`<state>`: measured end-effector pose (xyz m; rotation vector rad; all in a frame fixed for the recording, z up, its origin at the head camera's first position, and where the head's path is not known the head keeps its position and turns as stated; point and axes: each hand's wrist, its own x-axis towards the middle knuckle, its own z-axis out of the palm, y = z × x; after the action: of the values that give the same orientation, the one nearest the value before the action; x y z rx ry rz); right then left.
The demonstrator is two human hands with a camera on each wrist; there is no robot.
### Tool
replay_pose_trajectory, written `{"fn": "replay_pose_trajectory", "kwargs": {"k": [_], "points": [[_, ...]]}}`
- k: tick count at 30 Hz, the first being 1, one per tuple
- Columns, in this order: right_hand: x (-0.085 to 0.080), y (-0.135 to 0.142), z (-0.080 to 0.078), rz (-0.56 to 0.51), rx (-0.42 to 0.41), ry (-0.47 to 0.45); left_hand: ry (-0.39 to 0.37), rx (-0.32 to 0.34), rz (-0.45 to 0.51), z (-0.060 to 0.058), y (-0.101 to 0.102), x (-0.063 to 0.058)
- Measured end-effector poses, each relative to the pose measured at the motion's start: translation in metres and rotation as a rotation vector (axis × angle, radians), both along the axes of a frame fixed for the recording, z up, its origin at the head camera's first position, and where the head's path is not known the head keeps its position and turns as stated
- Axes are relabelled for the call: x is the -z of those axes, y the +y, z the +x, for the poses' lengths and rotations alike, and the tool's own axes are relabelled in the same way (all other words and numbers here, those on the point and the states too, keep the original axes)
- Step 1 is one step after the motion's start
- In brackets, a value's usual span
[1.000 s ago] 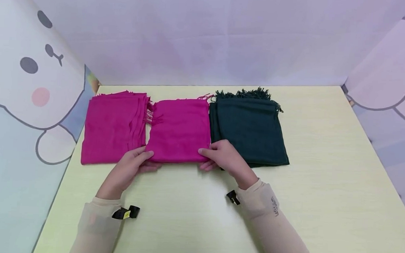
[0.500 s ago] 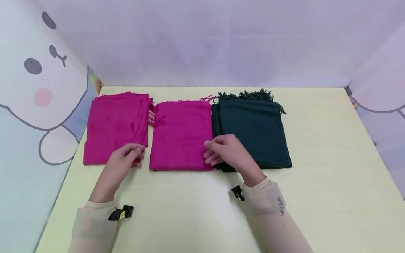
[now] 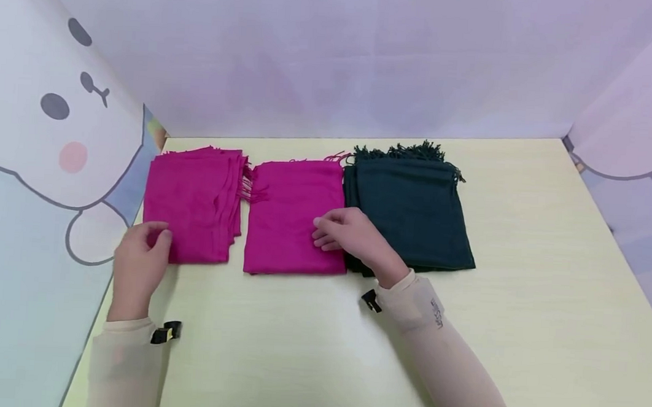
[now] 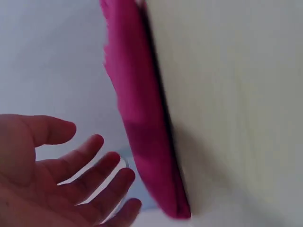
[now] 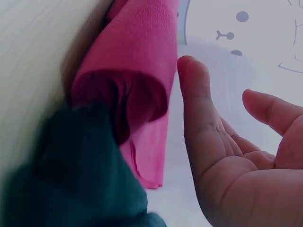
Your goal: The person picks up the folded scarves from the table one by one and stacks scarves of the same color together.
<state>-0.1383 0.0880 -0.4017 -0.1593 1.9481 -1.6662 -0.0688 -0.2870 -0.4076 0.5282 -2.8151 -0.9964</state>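
Observation:
Three folded fringed scarves lie in a row in the head view: a magenta scarf [image 3: 193,203] at left, another magenta scarf [image 3: 294,226] in the middle, and a dark green scarf [image 3: 414,214] at right. My left hand [image 3: 141,261] hovers at the near left corner of the left scarf, its fingers loosely bent and apart from the cloth in the left wrist view. Above the right side of the middle scarf is my right hand [image 3: 352,232], holding nothing. The right wrist view shows its fingers spread from the thumb, beside the layered edge of the magenta scarf [image 5: 128,61].
The scarves rest on a pale wooden table [image 3: 274,342]. A light cloth backdrop [image 3: 333,62] stands behind it, with printed cartoon animals on the side walls. Each sleeve carries a black strap clip [image 3: 165,332] at the wrist.
Both hands have let go of the middle scarf's near edge, which now lies flat. My left hand has moved left to the left scarf; the right has risen and shifted slightly left.

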Motion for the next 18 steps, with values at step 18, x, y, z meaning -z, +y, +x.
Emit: {"fn": "replay_pose_trajectory", "kwargs": {"k": [18], "points": [[0.016, -0.074, -0.003, -0.055, -0.127, 0.075, -0.35, -0.019, -0.133, 0.004, -0.049, 0.008]]}}
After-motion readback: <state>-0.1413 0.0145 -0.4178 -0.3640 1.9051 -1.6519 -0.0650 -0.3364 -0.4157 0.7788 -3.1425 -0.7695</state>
